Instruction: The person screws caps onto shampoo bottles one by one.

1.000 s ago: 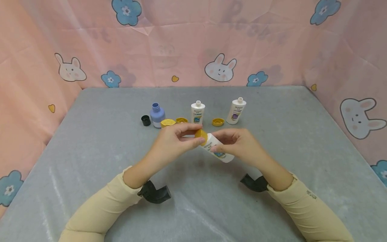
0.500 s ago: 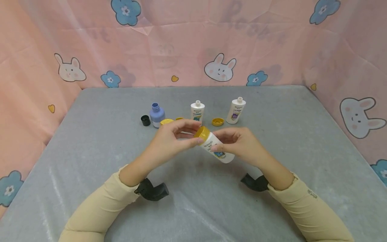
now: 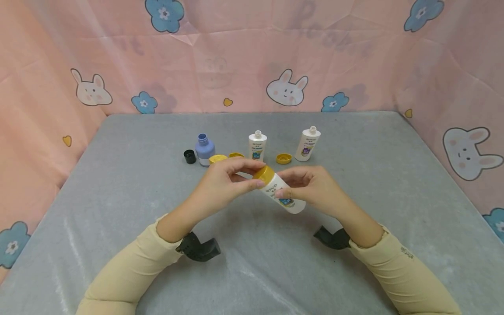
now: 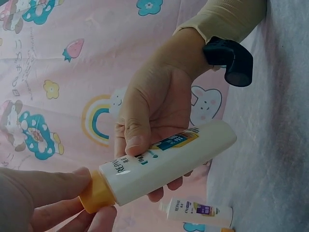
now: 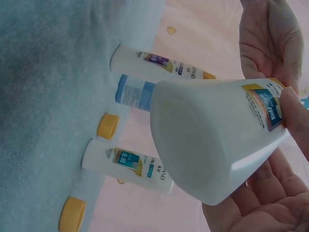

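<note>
Above the grey table, a small white bottle (image 3: 286, 200) with a blue label lies tilted between both hands. My right hand (image 3: 284, 187) grips its body with fingers and thumb curled round it. My left hand (image 3: 255, 176) pinches the yellow cap (image 3: 264, 173) that sits on the bottle's neck. In the left wrist view the bottle (image 4: 169, 166) stretches from the cap (image 4: 96, 195) in my left fingertips (image 4: 53, 191) to the right hand (image 4: 154, 111). The right wrist view shows the bottle's base (image 5: 207, 145) up close.
Behind the hands stand a blue bottle (image 3: 204, 149), a black cap (image 3: 190, 156), and two uncapped white bottles (image 3: 257, 146) (image 3: 308, 144). Three loose yellow caps (image 3: 218, 159) (image 3: 236, 155) (image 3: 283, 158) lie among them. Pink cloth walls (image 3: 47, 109) enclose the table on three sides.
The yellow cap, held tilted at the bottle's mouth a second ago, now sits squarer on the neck. Both hands have stayed in nearly the same place.
</note>
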`<state>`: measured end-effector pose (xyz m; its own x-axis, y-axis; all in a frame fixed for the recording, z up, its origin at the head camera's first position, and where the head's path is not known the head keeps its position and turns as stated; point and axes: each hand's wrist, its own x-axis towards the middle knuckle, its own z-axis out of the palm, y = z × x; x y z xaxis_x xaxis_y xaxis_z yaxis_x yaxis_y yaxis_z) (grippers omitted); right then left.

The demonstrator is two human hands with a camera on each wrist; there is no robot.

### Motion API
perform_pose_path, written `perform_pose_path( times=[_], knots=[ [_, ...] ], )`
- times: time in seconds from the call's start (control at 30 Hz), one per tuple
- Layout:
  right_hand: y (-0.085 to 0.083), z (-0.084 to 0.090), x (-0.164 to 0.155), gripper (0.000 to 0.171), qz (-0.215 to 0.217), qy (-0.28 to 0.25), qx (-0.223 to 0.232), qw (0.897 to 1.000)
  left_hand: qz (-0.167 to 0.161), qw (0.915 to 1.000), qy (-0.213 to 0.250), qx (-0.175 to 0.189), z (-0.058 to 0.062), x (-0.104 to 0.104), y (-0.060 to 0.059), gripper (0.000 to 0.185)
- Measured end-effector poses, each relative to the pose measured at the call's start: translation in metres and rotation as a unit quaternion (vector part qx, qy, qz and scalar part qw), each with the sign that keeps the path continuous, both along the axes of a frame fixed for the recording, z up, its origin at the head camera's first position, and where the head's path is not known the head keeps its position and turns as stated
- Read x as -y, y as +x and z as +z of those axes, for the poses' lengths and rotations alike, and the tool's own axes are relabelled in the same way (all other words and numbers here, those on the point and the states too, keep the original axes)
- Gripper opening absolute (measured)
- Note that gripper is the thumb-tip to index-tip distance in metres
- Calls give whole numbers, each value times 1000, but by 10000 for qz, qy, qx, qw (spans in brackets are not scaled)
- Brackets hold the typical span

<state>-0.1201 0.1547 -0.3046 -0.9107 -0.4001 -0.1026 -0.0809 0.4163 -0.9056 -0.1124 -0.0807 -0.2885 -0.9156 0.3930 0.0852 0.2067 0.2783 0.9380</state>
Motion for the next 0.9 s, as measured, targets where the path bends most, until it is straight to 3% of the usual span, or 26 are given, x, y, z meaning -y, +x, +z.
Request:
perform_pose_path(
  times=[0.33,0.57,0.73,0.9],
  knots=[
    [0,0,0,39,48,-20,65,10000,-414,9972,139,-603,-1,2,0,34],
    [0,0,-1,38,112,-94,44,9999,-529,9970,117,-546,2,3,1,38],
    [0,0,-1,39,107,-175,82,9998,-359,9983,-5,-464,6,5,2,51],
    [0,1,-1,38,114,-187,99,9997,-316,9988,155,-342,4,5,0,40]
  ],
)
